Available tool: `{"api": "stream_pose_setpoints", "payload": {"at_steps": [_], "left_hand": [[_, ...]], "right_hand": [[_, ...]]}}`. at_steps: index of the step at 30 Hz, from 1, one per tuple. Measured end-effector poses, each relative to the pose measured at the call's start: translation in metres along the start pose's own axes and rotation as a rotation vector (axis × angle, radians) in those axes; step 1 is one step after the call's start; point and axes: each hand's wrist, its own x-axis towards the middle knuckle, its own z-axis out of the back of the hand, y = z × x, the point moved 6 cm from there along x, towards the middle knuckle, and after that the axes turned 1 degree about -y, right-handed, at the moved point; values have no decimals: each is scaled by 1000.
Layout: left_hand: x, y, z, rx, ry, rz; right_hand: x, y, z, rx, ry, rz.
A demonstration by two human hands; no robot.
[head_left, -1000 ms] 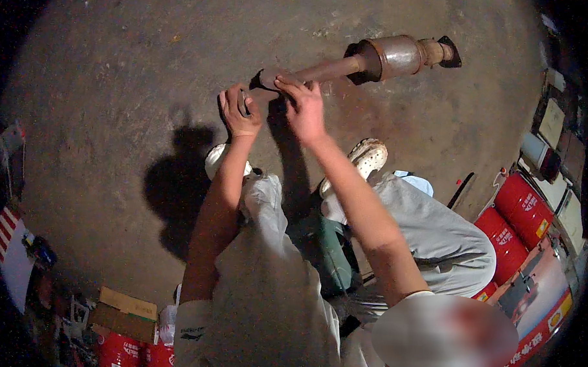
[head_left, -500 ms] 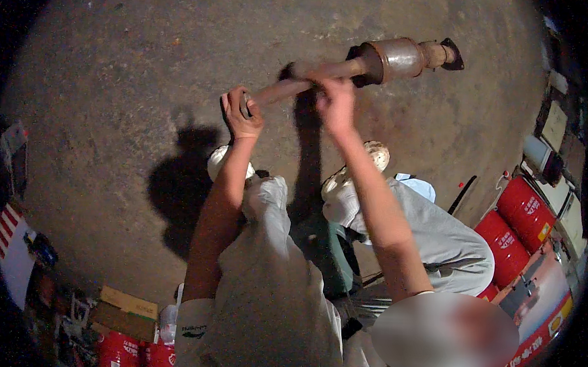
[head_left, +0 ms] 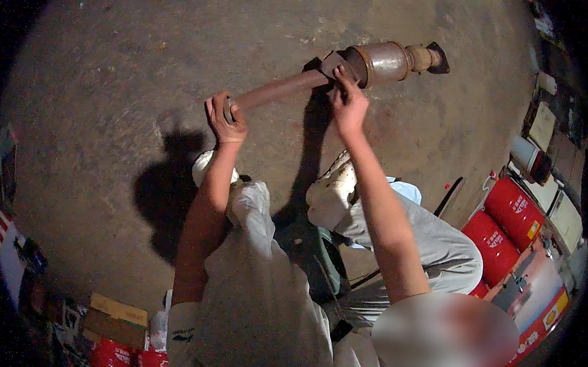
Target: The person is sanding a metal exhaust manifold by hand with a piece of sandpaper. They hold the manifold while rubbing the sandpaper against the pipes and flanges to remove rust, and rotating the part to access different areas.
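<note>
Head view, pipe: a long rusty exhaust pipe [head_left: 281,89] runs slanting from the lower left up to the right, where it widens into a shiny metal canister [head_left: 384,62] with a short stub and a dark flange [head_left: 437,57] at the far end. It seems raised off the concrete floor [head_left: 116,80] at the near end, judging by the shadow cast beneath it.

Head view, left hand: the left hand [head_left: 225,119] is wrapped around the near end of the pipe, fingers curled shut on it, thumb side up. This grip looks meant to carry that end's weight and keep the pipe from rolling.

Head view, right hand: the right hand [head_left: 348,104] reaches farther out and grips the pipe right where it joins the canister, fingers closed over the joint. Holding near the heavy part likely steadies the bulk of the load.

Head view, body: the person appears seated or crouched low, knees in grey trousers [head_left: 428,246] spread, pale shoes [head_left: 329,191] planted on the floor just below the pipe, so both arms can stretch forward.

Head view, surroundings: red drums [head_left: 510,214] stand at the right edge, well apart from the pipe; cardboard boxes [head_left: 111,316] and red cans [head_left: 116,357] sit at the lower left.
</note>
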Motion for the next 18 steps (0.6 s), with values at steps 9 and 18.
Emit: {"api": "stream_pose_setpoints", "payload": {"at_steps": [9,18], "left_hand": [[0,-3,1,-1,13,19],[-1,2,0,26,44,45]], "right_hand": [[11,-6,9,48,78,32],[1,1,2,42,-2,135]]}}
